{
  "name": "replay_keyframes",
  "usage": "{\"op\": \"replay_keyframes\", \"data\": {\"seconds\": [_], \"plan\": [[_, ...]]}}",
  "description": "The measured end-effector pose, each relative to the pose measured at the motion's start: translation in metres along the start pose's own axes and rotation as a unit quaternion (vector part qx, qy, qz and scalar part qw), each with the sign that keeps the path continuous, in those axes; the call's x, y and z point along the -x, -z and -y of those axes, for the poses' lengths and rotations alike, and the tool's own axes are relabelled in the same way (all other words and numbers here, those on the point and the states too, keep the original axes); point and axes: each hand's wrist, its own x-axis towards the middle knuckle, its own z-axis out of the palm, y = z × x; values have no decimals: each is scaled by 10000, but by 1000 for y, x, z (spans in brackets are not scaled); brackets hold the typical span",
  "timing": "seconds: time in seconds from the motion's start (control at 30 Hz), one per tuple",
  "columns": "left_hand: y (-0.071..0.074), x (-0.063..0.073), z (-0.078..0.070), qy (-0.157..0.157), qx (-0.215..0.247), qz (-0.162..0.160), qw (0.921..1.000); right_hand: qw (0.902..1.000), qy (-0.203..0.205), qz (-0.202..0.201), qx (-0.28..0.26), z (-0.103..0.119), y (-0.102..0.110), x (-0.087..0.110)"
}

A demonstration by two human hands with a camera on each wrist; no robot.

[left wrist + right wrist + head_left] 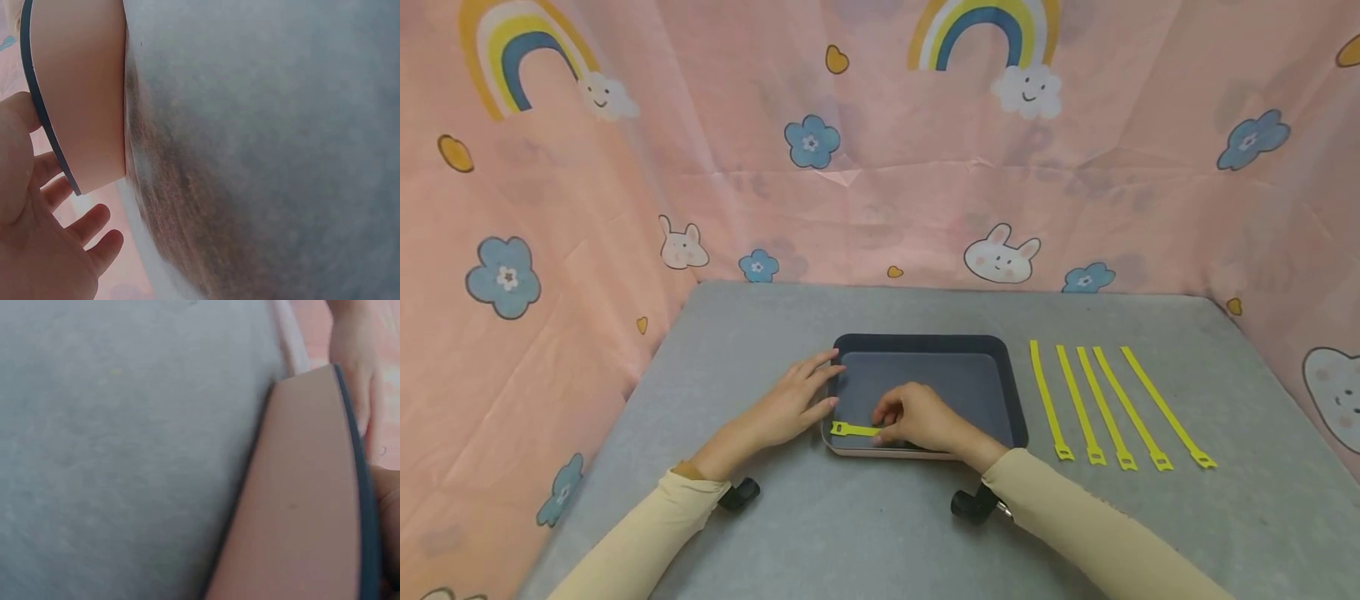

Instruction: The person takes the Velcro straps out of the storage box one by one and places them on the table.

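A shallow rectangular tray [917, 343], dark inside with a pinkish outer wall [78, 94], lies on the grey table. My left hand [786, 408] rests at its left edge, fingers spread and mostly straight, tips at the dark rim. Inside the tray, along the near side, lies a yellow hook-and-loop cable tie [853, 430], its slotted head to the left. My right hand [925, 417] reaches over the near wall and pinches this tie between thumb and curled fingers; the tie's right part is hidden beneath the hand. In the right wrist view the tray wall [300, 487] covers most of that hand.
To the right of the tray, several more yellow cable ties [1105, 408] lie side by side on the table [850, 533], slotted heads toward me. A pink patterned curtain [880, 200] hangs behind the table and along both sides.
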Motion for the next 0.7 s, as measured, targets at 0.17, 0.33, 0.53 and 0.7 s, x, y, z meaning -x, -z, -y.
{"op": "replay_keyframes", "data": {"seconds": [0.17, 0.33, 0.53, 0.7], "plan": [[0, 0, 0, -42, 25, -36, 10000, 9994, 11, -265, 242, 1, -5, 1], [0, 0, 0, -115, 11, -88, 9999, 9984, -145, -508, 217, 5, -8, 3], [-1, -1, 1, -88, -9, -66, 9999, 9989, -174, -421, 106, 6, -9, 3], [-1, 0, 0, -99, -26, -92, 9999, 9996, -74, -253, 100, 4, -9, 3]]}}
